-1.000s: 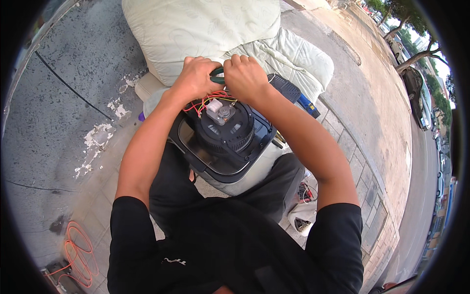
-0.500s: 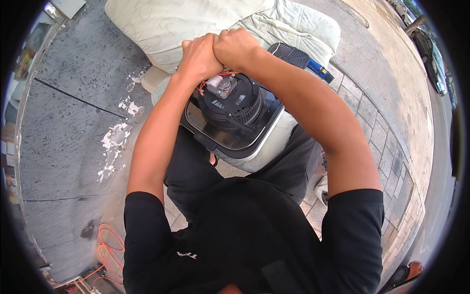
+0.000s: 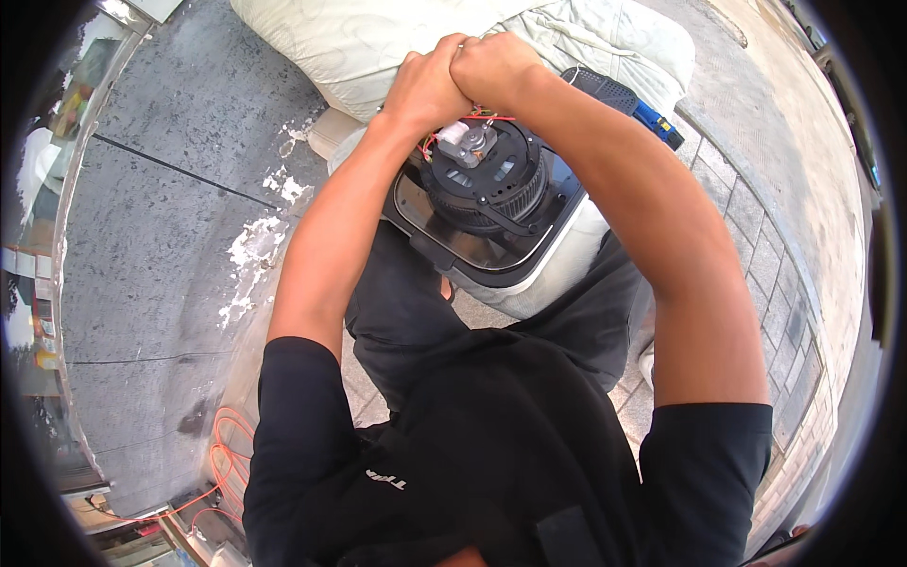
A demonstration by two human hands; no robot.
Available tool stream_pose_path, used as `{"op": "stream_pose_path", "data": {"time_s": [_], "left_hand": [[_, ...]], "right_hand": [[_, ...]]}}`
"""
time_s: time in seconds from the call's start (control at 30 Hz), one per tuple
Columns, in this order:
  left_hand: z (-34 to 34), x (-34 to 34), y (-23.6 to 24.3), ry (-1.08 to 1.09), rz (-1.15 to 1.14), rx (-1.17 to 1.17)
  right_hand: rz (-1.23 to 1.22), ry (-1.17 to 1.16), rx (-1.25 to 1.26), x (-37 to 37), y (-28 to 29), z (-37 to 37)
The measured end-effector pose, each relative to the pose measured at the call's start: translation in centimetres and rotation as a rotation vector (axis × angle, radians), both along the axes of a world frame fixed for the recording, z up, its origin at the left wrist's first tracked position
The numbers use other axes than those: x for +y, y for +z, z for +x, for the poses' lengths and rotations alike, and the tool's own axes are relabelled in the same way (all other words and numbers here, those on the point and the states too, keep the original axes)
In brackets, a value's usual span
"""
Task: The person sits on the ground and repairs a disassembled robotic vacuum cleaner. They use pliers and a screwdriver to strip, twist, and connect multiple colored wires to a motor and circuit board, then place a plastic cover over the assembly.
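Note:
Side by side and touching, my left hand [image 3: 430, 87] and my right hand [image 3: 498, 71] are both closed with curled fingers, beyond the far edge of an opened appliance. What they grip, if anything, is hidden behind the knuckles. Just below them is the appliance's round black fan housing [image 3: 487, 184] with a small metal motor [image 3: 468, 144] on top. Thin red and coloured wires [image 3: 427, 149] run beside the motor and up under my hands. The housing sits in a rounded black frame [image 3: 472, 272] with a pale outer edge, between my knees.
A quilted pale cover [image 3: 378, 42] lies behind my hands. To the right are a black perforated part [image 3: 602, 90] and a blue tool [image 3: 658, 126]. A grey wall [image 3: 179, 236] with peeling paint stands left, with an orange cable [image 3: 227, 454] below. Paving [image 3: 746, 208] lies right.
My view has shifted, so the whole scene sits further right and slightly higher. Both hands stay closed together beyond the motor, with only a slight change in their pose.

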State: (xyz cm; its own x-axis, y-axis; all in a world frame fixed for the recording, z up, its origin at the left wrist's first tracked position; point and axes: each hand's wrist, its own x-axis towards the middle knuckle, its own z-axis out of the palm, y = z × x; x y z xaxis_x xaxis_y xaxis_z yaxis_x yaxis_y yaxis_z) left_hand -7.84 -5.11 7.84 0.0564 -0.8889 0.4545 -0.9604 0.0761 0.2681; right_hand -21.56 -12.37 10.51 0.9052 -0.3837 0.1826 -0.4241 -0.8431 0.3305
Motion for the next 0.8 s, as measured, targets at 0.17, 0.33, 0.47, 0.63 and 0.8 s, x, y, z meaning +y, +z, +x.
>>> {"op": "stream_pose_path", "data": {"time_s": [0.17, 0.33, 0.47, 0.63, 0.8], "left_hand": [[-1.4, 0.4, -0.6, 0.045, -0.002, 0.054], [0.3, 0.1, 1.5, 0.018, -0.079, 0.005], [1.0, 2.5, 1.1, -0.102, -0.108, -0.062], [5.7, 7.4, 1.0, -0.160, -0.447, 0.654], [8.6, 8.3, -5.1, 0.111, -0.421, 1.052]], "right_hand": [[-0.044, 0.045, -0.011, -0.8, -0.6, -1.1], [-0.190, 0.007, -0.068, -0.2, 1.2, 0.1], [-0.173, -0.048, -0.056, 0.6, -0.3, -0.6], [-0.002, -0.162, -0.096, 1.7, 1.1, -2.3], [0.063, -0.188, -0.036, 1.1, 1.9, -3.8]]}}
